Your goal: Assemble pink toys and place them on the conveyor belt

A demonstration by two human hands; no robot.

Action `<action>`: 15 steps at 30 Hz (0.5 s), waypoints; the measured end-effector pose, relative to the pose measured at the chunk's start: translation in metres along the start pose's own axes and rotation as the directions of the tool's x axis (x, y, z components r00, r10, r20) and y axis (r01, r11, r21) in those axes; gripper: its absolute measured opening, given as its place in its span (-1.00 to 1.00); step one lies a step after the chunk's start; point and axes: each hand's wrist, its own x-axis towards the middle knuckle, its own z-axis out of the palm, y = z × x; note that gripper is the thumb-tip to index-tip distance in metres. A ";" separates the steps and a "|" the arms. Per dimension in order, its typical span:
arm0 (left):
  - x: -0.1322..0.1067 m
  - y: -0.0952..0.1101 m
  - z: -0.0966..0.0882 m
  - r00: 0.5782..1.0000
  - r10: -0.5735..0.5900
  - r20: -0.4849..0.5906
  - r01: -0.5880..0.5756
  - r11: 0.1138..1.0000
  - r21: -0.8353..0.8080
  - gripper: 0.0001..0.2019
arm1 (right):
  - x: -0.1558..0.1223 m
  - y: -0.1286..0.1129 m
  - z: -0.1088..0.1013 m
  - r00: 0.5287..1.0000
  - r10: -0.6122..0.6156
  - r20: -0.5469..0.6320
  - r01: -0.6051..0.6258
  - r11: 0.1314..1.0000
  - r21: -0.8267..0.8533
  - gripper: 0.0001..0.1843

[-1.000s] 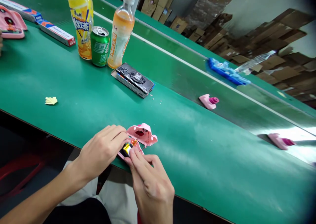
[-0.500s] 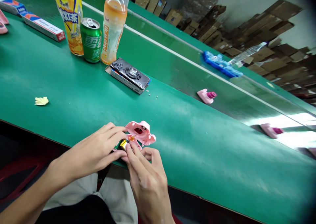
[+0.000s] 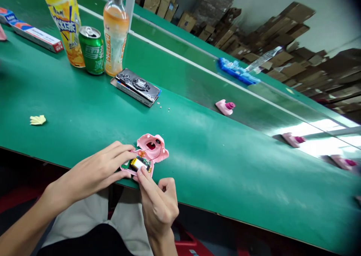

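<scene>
A pink plastic casing lies opened at the table's near edge, its back half (image 3: 160, 152) joined by a thin wire to the half with the electronics. In that lower half sit a green circuit board and a silver-and-yellow battery (image 3: 137, 163). My left hand (image 3: 103, 165) grips the left rim of this lower half between thumb and fingers. The fingertips of my right hand (image 3: 158, 199) press at the battery's lower right end, with the other fingers curled in. Whether the right hand also pinches the casing is hidden.
Behind stand a yellow drink bottle (image 3: 66, 26), a green can (image 3: 91, 51) and an orange drink bottle (image 3: 115, 34). A phone (image 3: 138, 84) rests on a box. Several pink pieces, one here (image 3: 225, 107), lie on the belt. A yellow scrap (image 3: 37, 120) is at left.
My right hand has drawn down and back from the casing, so more of the battery and circuit board shows. My left hand keeps its hold. The whole view has shifted a little.
</scene>
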 end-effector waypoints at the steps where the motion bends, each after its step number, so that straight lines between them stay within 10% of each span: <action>1: 0.000 0.000 0.001 1.000 0.018 -0.008 -0.018 1.000 0.016 -0.72 | -0.004 -0.002 0.003 0.999 -0.004 -0.047 0.004 1.000 0.000 -0.26; 6: -0.002 -0.001 0.006 0.995 0.063 -0.080 -0.058 0.996 0.061 -0.79 | -0.001 0.004 -0.013 0.963 0.155 -0.221 -0.138 0.986 0.092 -0.71; 9: -0.003 -0.002 0.008 0.992 0.054 -0.115 -0.050 0.998 0.036 -0.84 | 0.052 0.028 -0.037 0.874 0.486 0.014 -0.486 0.873 0.040 -0.48; 11: -0.003 -0.002 0.007 0.991 0.056 -0.120 -0.052 0.998 0.037 -0.84 | 0.108 0.048 -0.042 0.642 0.615 0.458 -0.568 0.782 -0.254 -0.22; 12: -0.003 -0.001 0.006 0.992 0.056 -0.117 -0.051 0.997 0.049 -0.83 | 0.136 0.057 -0.039 0.407 0.588 0.699 -0.457 0.793 -0.402 -0.16; 15: -0.003 0.004 0.004 0.994 0.046 -0.101 -0.035 0.993 0.112 -0.78 | 0.203 0.071 -0.011 0.024 0.485 0.874 -0.322 0.831 -0.453 -0.24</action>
